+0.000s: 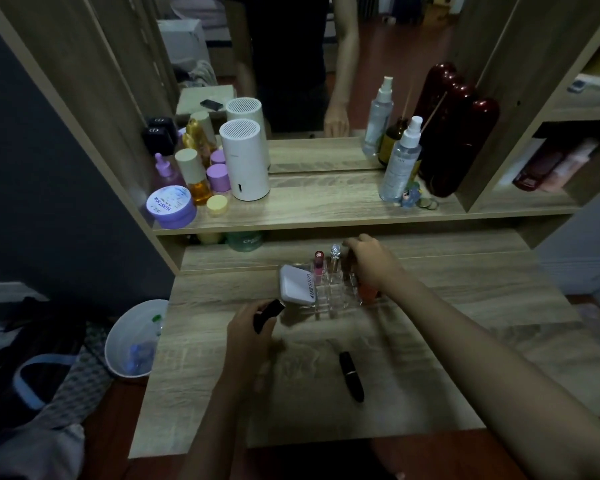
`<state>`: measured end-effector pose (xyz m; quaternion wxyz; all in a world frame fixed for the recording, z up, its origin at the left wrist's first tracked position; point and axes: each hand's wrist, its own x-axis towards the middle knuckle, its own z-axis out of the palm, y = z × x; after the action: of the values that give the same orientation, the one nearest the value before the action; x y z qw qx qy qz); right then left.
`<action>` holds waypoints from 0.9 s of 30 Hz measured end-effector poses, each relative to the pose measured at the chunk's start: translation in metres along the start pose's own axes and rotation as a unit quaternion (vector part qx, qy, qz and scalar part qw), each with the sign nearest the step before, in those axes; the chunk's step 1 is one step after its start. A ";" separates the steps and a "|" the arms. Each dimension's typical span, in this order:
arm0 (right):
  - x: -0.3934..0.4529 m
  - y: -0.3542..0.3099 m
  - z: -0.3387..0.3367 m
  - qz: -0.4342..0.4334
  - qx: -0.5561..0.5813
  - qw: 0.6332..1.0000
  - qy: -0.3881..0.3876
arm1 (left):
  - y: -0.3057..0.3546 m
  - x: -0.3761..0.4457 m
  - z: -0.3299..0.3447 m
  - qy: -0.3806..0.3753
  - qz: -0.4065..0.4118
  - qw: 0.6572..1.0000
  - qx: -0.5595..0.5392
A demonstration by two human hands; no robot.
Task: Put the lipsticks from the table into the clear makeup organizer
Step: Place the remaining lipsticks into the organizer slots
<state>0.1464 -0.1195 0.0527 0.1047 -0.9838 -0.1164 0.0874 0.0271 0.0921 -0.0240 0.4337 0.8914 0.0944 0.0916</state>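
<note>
The clear makeup organizer point(329, 299) stands on the wooden table, mid-back. A pink lipstick point(318, 263) and a clear-capped tube point(335, 261) stand upright in its slots, with a white compact point(297, 284) leaning at its left side. My right hand point(371, 261) is over the organizer's right side, fingers closed around a dark lipstick point(351, 263) that is mostly hidden. My left hand point(250, 327) grips a black lipstick point(267, 315) just left of the organizer's front. Another black lipstick point(352, 375) lies on the table in front.
A shelf point(326, 209) above the table carries jars, bottles, a white cylinder device point(245, 161) and a spray bottle point(400, 161), backed by a mirror. A white bin point(132, 341) stands on the floor left of the table, beside bags and clothes.
</note>
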 end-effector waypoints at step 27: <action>-0.145 -0.013 0.103 0.111 0.214 0.969 -0.047 | 0.052 0.019 0.014 -0.009 0.017 0.995 -0.098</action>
<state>-0.0155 -0.1242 -0.0220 0.2971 -0.9400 0.0101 0.1674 0.0537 0.0546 0.0100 0.5181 0.8468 0.0663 0.1000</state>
